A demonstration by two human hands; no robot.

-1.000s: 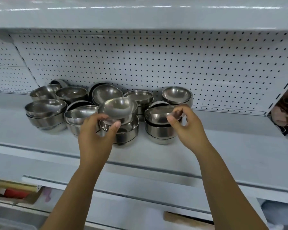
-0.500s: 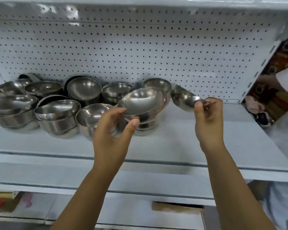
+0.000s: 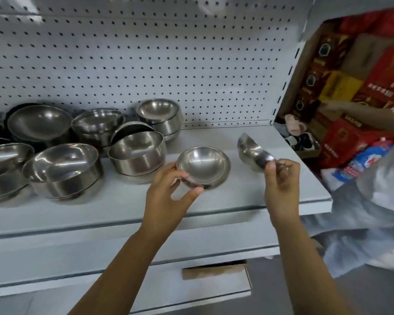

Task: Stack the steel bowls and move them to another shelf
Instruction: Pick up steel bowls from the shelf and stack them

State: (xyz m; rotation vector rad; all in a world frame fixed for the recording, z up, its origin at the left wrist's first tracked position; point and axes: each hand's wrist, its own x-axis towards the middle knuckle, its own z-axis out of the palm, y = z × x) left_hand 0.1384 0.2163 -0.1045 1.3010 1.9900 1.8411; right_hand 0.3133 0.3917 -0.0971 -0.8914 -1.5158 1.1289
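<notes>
My left hand (image 3: pixel 168 192) holds a shallow steel bowl (image 3: pixel 204 164) by its near rim, mouth up, low over the right part of the white shelf (image 3: pixel 271 192). My right hand (image 3: pixel 282 180) pinches the rim of a second steel bowl (image 3: pixel 254 153), tilted on edge a little to the right of the first. Several other steel bowls stand in low stacks on the shelf's left half: one stack (image 3: pixel 137 153) nearest my left hand, another (image 3: pixel 64 169) further left, and one at the back (image 3: pixel 160 114) against the pegboard.
A white pegboard wall (image 3: pixel 191 60) backs the shelf. The shelf ends at the right (image 3: pixel 325 201); beyond it stand red and yellow cartons (image 3: pixel 362 87) and pale bags (image 3: pixel 373 212). Lower shelves (image 3: pixel 123 242) and a cardboard piece (image 3: pixel 214 271) lie below.
Both hands have carried their bowls to the right, away from the stacks. The left bowl has come down low over the shelf; the view has swung right.
</notes>
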